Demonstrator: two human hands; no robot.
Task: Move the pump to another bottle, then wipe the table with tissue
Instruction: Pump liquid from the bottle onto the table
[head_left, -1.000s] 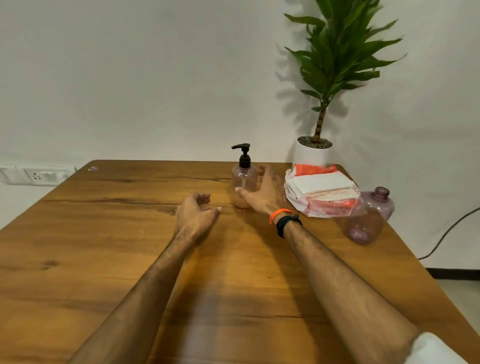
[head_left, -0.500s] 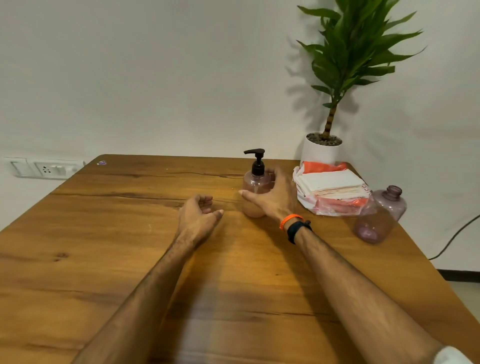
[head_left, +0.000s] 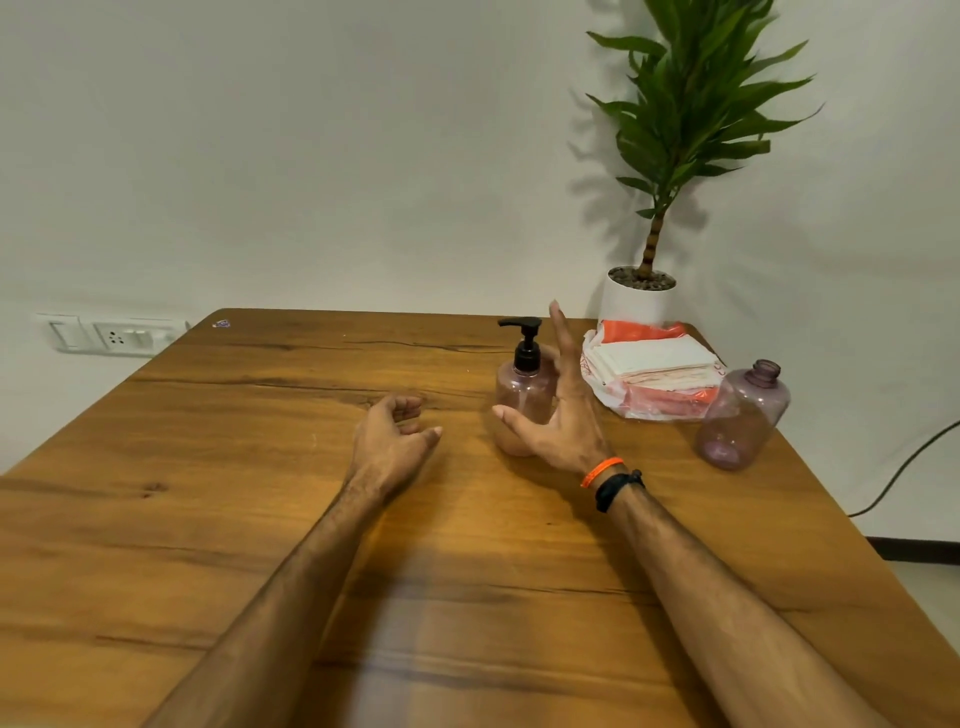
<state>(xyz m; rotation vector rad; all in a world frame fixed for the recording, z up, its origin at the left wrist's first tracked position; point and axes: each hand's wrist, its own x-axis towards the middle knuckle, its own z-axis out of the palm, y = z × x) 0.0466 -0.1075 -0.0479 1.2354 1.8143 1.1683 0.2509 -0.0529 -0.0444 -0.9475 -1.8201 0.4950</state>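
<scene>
At the far left, a white wall socket panel (head_left: 111, 336) sits on the wall behind the wooden table (head_left: 260, 519); its left edge blurs into the wall. A tiny purple speck lies near the table's far left corner, too small to identify.

The left hand (head_left: 389, 441) rests over the tabletop near the middle, fingers loosely curled with the thumb pointing right, grasping nothing. Whether its underside touches the wood cannot be told.

Just right of it stands the pink translucent bottle (head_left: 522, 400) carrying the black pump (head_left: 525, 345), upright on the table, nozzle pointing left. The right hand (head_left: 558, 421) is spread wide right against this bottle: the thumb reaches across the front of its lower body, hiding part of the base, and the fingers rise past its right side, one fingertip lifted above the pump's height. The hand is not closed around the bottle; whether the palm actually touches it is unclear. An orange band (head_left: 601, 472) and a black band (head_left: 618, 488) circle the wrist.

Further right lies a pack of tissue (head_left: 657, 371) in a crinkled orange-and-clear wrapper, its print illegible. Behind it is a white pot (head_left: 639, 306) holding a green plant (head_left: 691, 114), whose top is cut off by the frame. Near the right table edge stands the second bottle (head_left: 743, 415), purple-tinted, uncapped, leaning slightly. A dark cable (head_left: 904, 467) runs off at the right edge.
</scene>
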